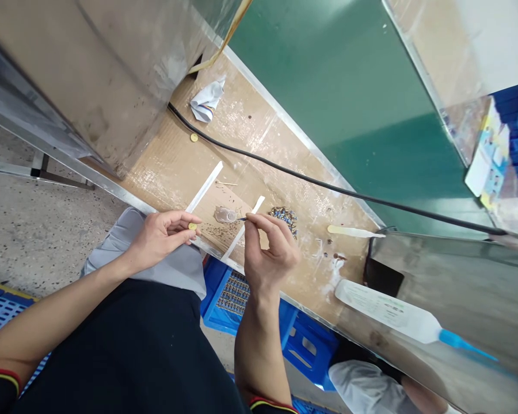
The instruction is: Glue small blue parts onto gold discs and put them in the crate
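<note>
My left hand (162,237) is closed at the table's front edge, pinching a small yellow disc (192,226) between thumb and fingertips. To its right, my right hand (270,244) is closed too, with a thin dark pointed tool (242,218) between thumb and forefinger; most of that tool is hidden. Its tip points left, by a small clear plastic cup (225,215). Many tiny brownish bits (220,231) lie scattered around the cup. Behind my right fingers sits a heap of small metal parts (284,217), partly covered by the hand.
A black cable (263,161) crosses the cardboard-covered table. Farther back are a crumpled white cloth (208,101) and another yellow disc (194,137). On the right lies a white bottle with a blue nozzle (388,307). Below the edge, a blue crate (231,296) holds rows of parts.
</note>
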A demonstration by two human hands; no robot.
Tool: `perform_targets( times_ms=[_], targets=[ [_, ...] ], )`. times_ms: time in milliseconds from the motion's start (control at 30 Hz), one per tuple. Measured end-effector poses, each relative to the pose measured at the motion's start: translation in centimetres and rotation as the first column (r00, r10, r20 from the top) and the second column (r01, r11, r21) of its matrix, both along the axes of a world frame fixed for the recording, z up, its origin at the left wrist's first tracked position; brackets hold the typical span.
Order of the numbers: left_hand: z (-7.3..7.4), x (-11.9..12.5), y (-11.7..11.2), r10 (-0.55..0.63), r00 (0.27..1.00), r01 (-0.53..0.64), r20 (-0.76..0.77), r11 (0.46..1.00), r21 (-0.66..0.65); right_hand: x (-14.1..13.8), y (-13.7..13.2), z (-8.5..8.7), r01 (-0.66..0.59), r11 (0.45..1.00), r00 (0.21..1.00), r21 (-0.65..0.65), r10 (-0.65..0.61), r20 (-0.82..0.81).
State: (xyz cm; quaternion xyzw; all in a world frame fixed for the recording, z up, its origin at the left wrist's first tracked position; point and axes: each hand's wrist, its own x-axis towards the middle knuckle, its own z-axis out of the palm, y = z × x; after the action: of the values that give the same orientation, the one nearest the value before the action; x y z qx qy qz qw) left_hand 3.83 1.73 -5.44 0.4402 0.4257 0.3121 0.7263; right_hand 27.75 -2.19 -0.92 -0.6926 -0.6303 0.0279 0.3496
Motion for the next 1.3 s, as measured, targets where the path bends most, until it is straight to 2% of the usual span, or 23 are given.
perform_targets(
  times_ms=[100, 267, 533, 667, 833, 933, 1067, 1300],
  targets=[
    [0.1, 0.1, 0.0, 0.002, 1.000, -0.002, 0.003, 1.000, -0.008, -0.2, -0.2, -0.3, -0.016, 1.000, 1.000, 0.024, 0.016, 0.022],
    [0.1, 0.1, 0.1, 0.001, 1.000, -0.001, 0.009, 1.000, -0.012, -0.4, -0.4, -0.4, -0.020, 1.000, 0.999, -0.017, 0.021, 0.035],
    [0.4, 0.2, -0.2, 0.009, 1.000, -0.010, -0.006, 1.000, -0.013, -0.2, -0.6, -0.3, -0.009, 1.000, 0.999, 0.022, 0.008, 0.053],
    [1.4, 0.5, -0.8, 0.000, 0.998, 0.004, -0.065, 0.998, 0.064, -0.9, -1.5, 0.9, -0.002, 0.994, 0.999, 0.111, 0.007, -0.043],
    [2.7, 0.9, -1.7, -0.019, 0.996, 0.034, -0.085, 0.984, 0.177, -3.2, -3.1, 1.8, -0.112, 0.982, 0.967, 0.152, 0.143, -0.210],
    [3.1, 0.9, -2.0, 0.003, 0.994, 0.030, -0.112, 0.956, 0.292, -4.0, -3.5, 1.4, -0.142, 0.979, 0.961, 0.146, 0.172, -0.217],
    [3.5, 1.0, -2.1, 0.029, 0.994, 0.015, -0.110, 0.923, 0.384, -4.3, -3.6, 0.9, -0.164, 0.977, 0.959, 0.135, 0.190, -0.209],
    [4.1, 1.0, -2.1, 0.040, 0.992, 0.015, -0.119, 0.905, 0.425, -4.3, -3.7, 1.1, -0.190, 0.974, 0.957, 0.127, 0.212, -0.199]
  ],
)
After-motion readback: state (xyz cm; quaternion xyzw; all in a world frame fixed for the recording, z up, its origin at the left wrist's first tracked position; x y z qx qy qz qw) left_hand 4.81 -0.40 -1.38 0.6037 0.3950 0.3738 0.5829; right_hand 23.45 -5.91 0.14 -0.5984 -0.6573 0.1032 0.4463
